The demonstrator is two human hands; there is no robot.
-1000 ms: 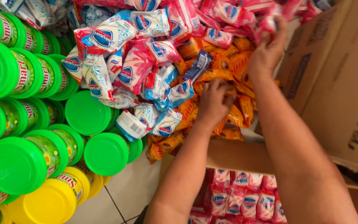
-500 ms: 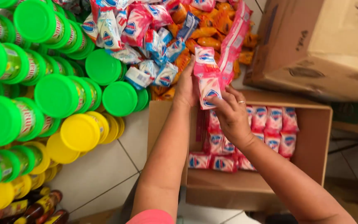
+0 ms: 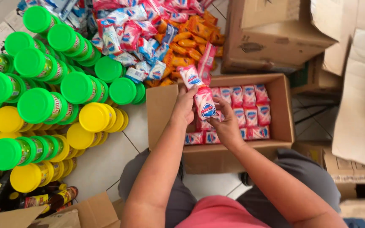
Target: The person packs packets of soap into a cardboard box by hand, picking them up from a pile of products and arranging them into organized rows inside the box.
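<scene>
Both hands are up over the open cardboard box [image 3: 281, 126] in the middle of the floor, each closed on the same strip of pink sachets [image 3: 202, 95]. The left hand [image 3: 185, 105] pinches the strip about its upper packet; the right hand [image 3: 224, 126] grips it lower down, beside the packet with the blue emblem. About three packets of the strip show, joined end to end and running up toward the far heap.

The strip looks light and limp, the film wrap probably slick, so it would fold at the seams; a pinch at a seam or flat across one packet looks the surest hold.

Inside the box, pink packets [image 3: 250, 112] lie in rows, roughly a dozen in view, some hidden by the hands. Far of the box is a loose heap of pink, blue and orange sachets [image 3: 148, 33], too many to count. To the left, green-lidded jars [image 3: 34, 105] number about fifteen, yellow-lidded jars [image 3: 93, 117] about seven. Closed cartons [image 3: 271, 38] stand far right
</scene>
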